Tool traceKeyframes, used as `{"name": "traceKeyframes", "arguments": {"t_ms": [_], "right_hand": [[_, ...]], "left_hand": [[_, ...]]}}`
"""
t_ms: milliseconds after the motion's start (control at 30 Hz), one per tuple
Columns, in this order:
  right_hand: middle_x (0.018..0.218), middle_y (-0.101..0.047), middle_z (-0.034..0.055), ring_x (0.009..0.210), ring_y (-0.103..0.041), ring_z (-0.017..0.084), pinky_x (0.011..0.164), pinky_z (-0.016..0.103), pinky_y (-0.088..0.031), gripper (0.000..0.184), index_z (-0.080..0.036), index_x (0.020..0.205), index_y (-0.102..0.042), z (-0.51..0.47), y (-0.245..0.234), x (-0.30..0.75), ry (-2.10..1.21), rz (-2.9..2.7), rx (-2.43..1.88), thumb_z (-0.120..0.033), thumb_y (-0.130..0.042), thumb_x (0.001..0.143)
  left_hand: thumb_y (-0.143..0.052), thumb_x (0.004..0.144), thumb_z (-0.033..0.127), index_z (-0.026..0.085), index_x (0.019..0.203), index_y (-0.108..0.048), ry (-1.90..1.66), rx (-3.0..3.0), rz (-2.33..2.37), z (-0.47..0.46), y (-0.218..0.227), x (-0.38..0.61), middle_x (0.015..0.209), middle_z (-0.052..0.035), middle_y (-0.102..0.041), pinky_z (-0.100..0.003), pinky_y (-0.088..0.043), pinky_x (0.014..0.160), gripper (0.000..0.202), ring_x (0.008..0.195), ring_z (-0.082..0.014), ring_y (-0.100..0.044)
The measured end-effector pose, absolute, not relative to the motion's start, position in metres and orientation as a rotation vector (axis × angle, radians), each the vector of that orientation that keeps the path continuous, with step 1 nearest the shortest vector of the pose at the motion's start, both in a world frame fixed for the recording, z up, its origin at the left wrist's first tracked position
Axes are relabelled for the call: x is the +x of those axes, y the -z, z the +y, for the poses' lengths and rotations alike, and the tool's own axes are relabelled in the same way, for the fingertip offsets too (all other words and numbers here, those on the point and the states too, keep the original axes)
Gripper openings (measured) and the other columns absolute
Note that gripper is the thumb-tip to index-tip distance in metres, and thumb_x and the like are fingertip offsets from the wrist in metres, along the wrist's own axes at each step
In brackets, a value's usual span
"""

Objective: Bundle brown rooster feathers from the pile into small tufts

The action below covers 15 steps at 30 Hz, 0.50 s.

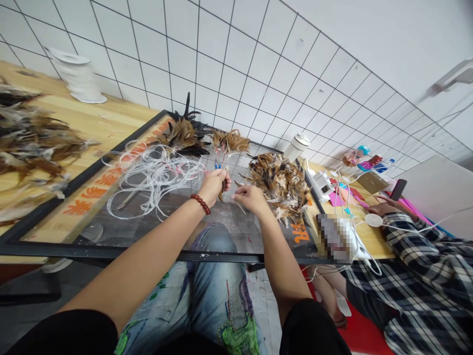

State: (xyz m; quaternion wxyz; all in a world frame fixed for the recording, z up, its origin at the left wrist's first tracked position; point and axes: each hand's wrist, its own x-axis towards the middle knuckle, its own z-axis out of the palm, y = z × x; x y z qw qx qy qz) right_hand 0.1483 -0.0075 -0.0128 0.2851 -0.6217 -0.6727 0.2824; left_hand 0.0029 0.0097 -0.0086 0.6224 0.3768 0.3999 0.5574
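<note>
My left hand [215, 186], a beaded bracelet at its wrist, is closed around a small bunch of brown feathers [223, 193] whose tips point down. Just right of it, my right hand [251, 198] pinches what looks like a thin feather [241, 208]; the fingertips partly hide it. Beside my right hand lies a heap of loose brown feathers [279, 182]. Blue-handled pliers or snippers [218, 165] lie just behind my left hand. A tangle of clear white cord [148, 177] spreads to the left. Behind it are a brown and black feather bundle [183, 135] and a smaller brown bundle [231, 142].
A black-framed glass panel [225, 257] forms the work surface. More feathers [33, 143] and a white spool [79, 79] are at left. A white capped bottle [296, 147] stands behind the heap. At right are cables, a power strip [321, 185] and a person in a plaid shirt [424, 276].
</note>
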Motion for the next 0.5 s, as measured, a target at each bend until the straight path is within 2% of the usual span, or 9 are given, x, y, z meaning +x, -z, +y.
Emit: {"name": "traceKeyframes", "arguments": {"t_ms": [67,133,300,367,500], "right_hand": [[0.057,-0.055,-0.0031,0.055,-0.044,0.009,0.055,0.024,-0.030,0.012,-0.018,0.064,-0.065,-0.008,0.015,0.145,-0.755,-1.939,-1.739,-0.028,-0.071,0.062],[0.052,-0.050,-0.0044,0.053,-0.040,0.009,0.054,0.023,-0.028,0.012,-0.017,0.061,-0.062,-0.008,0.016,0.143,-0.855,-1.929,-1.678,-0.027,-0.067,0.064],[0.053,-0.040,-0.0067,0.049,-0.030,0.008,0.051,0.022,-0.026,0.031,-0.019,0.066,-0.052,-0.003,0.012,0.148,-1.227,-1.409,-1.252,-0.049,-0.061,0.068],[0.054,-0.043,-0.0059,0.050,-0.032,0.008,0.051,0.023,-0.028,0.032,-0.019,0.067,-0.055,-0.003,0.010,0.151,-1.201,-1.379,-1.216,-0.051,-0.062,0.068],[0.060,-0.059,-0.0015,0.057,-0.047,0.011,0.058,0.024,-0.033,0.017,-0.017,0.066,-0.067,-0.008,0.007,0.156,-0.883,-1.789,-1.480,-0.033,-0.071,0.063]], "left_hand": [[-0.046,0.085,0.019,0.015,0.064,-0.051,-1.263,0.816,0.911,0.010,0.009,0.002,0.056,0.0015,-0.052,-0.020,-0.043,0.046,0.023,0.045,-0.0075,-0.049],[-0.049,0.085,0.020,0.015,0.063,-0.050,-1.230,0.784,0.916,0.011,0.010,0.002,0.055,0.0020,-0.051,-0.020,-0.043,0.046,0.022,0.044,-0.0074,-0.048],[-0.057,0.081,0.022,0.014,0.062,-0.052,-1.208,0.792,0.937,0.010,0.012,0.006,0.063,-0.0019,-0.059,-0.021,-0.047,0.054,0.022,0.053,-0.0089,-0.055],[-0.058,0.081,0.023,0.014,0.063,-0.053,-1.206,0.793,0.914,0.010,0.012,0.006,0.068,-0.0033,-0.062,-0.022,-0.048,0.057,0.021,0.057,-0.0099,-0.058],[-0.052,0.084,0.019,0.013,0.063,-0.054,-1.286,0.787,0.954,0.011,0.009,0.004,0.072,-0.0041,-0.063,-0.021,-0.047,0.056,0.021,0.059,-0.0087,-0.058]]}}
